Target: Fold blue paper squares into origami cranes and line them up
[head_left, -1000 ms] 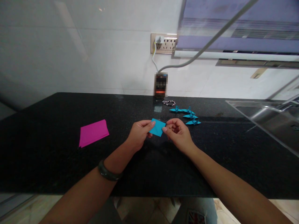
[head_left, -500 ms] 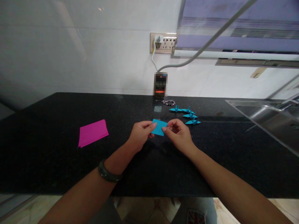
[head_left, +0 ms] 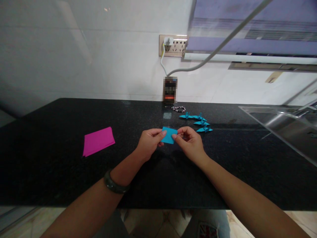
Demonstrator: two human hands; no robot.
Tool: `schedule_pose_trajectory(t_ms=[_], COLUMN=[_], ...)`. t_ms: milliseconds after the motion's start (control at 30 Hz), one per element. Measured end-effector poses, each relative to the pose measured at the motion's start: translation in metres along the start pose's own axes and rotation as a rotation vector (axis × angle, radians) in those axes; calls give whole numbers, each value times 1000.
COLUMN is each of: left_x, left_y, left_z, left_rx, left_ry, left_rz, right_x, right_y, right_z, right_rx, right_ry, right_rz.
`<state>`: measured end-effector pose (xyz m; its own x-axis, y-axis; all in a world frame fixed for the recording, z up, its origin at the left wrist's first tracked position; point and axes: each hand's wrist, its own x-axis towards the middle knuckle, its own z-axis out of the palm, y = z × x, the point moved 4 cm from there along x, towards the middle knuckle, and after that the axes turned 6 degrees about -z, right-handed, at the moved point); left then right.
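Note:
A small blue sheet of origami paper [head_left: 169, 136] is held above the counter between my two hands. My left hand [head_left: 150, 140] pinches its left edge, thumb on top and fingers underneath. On the right edge, my right hand [head_left: 190, 140] grips it the same way between thumb and fingers. Several folded blue paper cranes [head_left: 204, 130] sit just beyond my right hand. To the left lies a stack of magenta paper [head_left: 99, 141], apart from my hands.
A phone-like device [head_left: 170, 90], its screen blurred, leans on the wall with a cable [head_left: 190, 69] above it. A beaded bracelet [head_left: 178, 109] lies before it. The black counter [head_left: 61, 178] runs to a metal sink [head_left: 284, 122] at right.

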<state>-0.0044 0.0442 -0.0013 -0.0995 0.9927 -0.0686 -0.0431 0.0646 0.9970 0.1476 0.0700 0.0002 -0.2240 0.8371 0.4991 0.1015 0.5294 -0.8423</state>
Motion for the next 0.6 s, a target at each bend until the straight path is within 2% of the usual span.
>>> schedule_pose_trajectory(t_ms=[233,333,467,600], left_x=[-2,-2,-1,0], left_y=[5,4,-2,-6], left_z=[3,4,6,6], left_rx=[55,-28,-242,-315], left_ry=[-60,-116,-202,-229], left_rz=[25,42,-25,-74], right_x=[2,3,2,1], right_y=[-15,-16,-15,-12], right_z=[-5,-6,-5,-3], right_rx=[-184,-181,-179,-146], right_ry=[3,-4,-14,-36], right_rz=[-264,-267,-239,-198])
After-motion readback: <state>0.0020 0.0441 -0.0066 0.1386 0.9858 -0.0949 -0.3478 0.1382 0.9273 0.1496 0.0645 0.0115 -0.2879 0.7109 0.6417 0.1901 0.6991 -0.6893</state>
